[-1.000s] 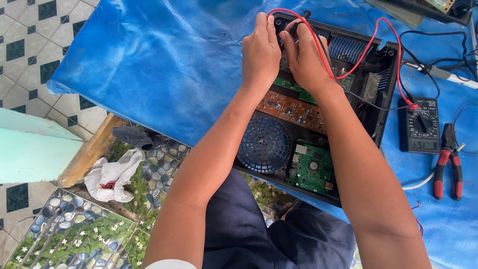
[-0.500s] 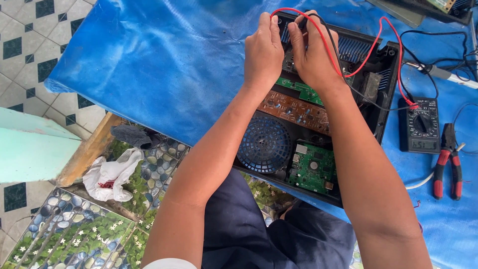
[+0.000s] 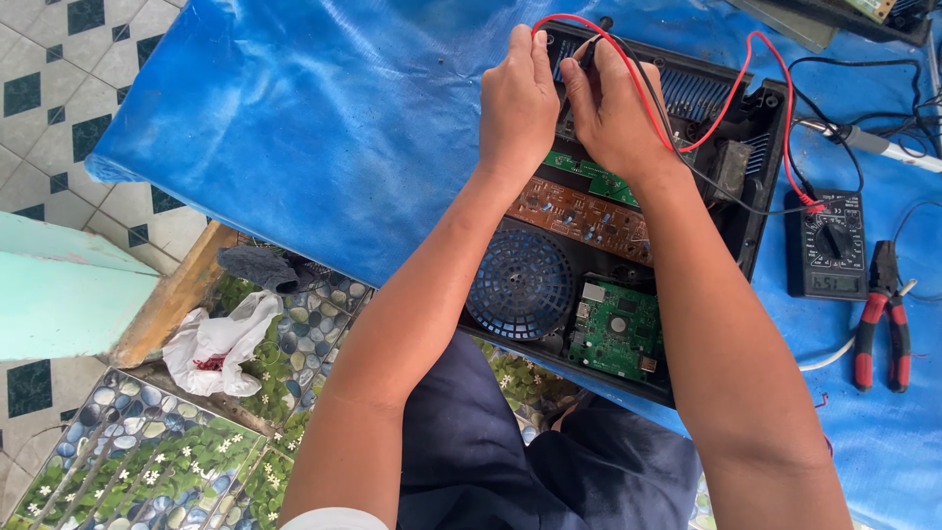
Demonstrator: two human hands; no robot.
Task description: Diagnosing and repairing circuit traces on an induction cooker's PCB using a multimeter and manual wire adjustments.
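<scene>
Forearms stretch over the opened black appliance on the blue tarp, left hand and right hand each pinching meter probes against its far boards, leads trailing to the multimeter placed readable alongside.

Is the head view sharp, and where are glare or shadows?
Head view: even daylight, sharp on both hands, left hand and right hand; soft glare on the blue tarp; multimeter display too small to read; frame edges bend slightly.
</scene>
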